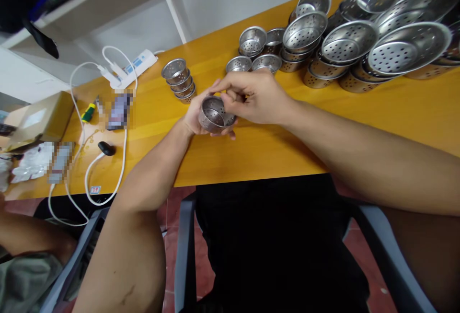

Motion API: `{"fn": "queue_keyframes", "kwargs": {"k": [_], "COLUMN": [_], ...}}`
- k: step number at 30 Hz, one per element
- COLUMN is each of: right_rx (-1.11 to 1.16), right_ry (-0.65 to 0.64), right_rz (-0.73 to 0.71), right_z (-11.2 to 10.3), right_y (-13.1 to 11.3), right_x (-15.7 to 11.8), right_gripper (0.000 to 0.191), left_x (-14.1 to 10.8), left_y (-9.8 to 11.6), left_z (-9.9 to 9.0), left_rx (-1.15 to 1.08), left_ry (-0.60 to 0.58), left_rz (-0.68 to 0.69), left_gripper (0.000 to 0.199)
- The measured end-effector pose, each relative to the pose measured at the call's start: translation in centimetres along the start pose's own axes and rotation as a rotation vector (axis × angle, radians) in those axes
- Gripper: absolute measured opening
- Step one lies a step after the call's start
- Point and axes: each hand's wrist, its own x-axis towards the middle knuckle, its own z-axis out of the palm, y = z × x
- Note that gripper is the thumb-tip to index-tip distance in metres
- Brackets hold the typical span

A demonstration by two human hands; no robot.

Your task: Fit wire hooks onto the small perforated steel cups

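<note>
A small perforated metal cup [212, 117] is tilted so that its open mouth and the holes in its base face me. My left hand [195, 115] is closed around it from the left and below, with fingertips showing under its lower right side. My right hand [257, 96] has its fingers curled in a pinch at the cup's right rim, over part of the opening. Whatever those fingers hold, if anything, is hidden. Just behind my left hand stands a stack of similar cups [175, 70].
Many stacks of perforated metal cups [304, 32] fill the back right of the yellow table [230, 159]. To the left lie a white power strip [138, 68], cables, a blurred phone [120, 110], a black mouse-like object [106, 148] and a cardboard box [45, 116]. A person's arm [34, 231] shows at lower left.
</note>
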Motion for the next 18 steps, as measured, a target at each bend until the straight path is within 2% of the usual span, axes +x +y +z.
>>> {"fn": "queue_keyframes", "kwargs": {"k": [6,10,14,18], "right_rx": [-0.006,0.003,-0.033,-0.054], "right_ry": [0.036,0.145,0.210,0.252], "right_rz": [0.104,0.153,0.166,0.185], "right_z": [0.0,0.4,0.7,0.9], "right_y": [0.6,2.9,5.2,6.0], "right_x": [0.0,0.0,0.1,0.1], "right_gripper": [0.046,0.060,0.061,0.064], "left_x": [-0.4,-0.5,-0.3,0.2], "left_y": [0.2,-0.4,-1.1,-1.0], "left_z": [-0.7,-0.6,-0.5,-0.5], "left_rx": [-0.003,0.010,0.057,0.045], "left_ry": [0.072,0.159,0.254,0.343], "left_rz": [0.079,0.167,0.240,0.272], "left_gripper": [0.092,0.083,0.089,0.073]}}
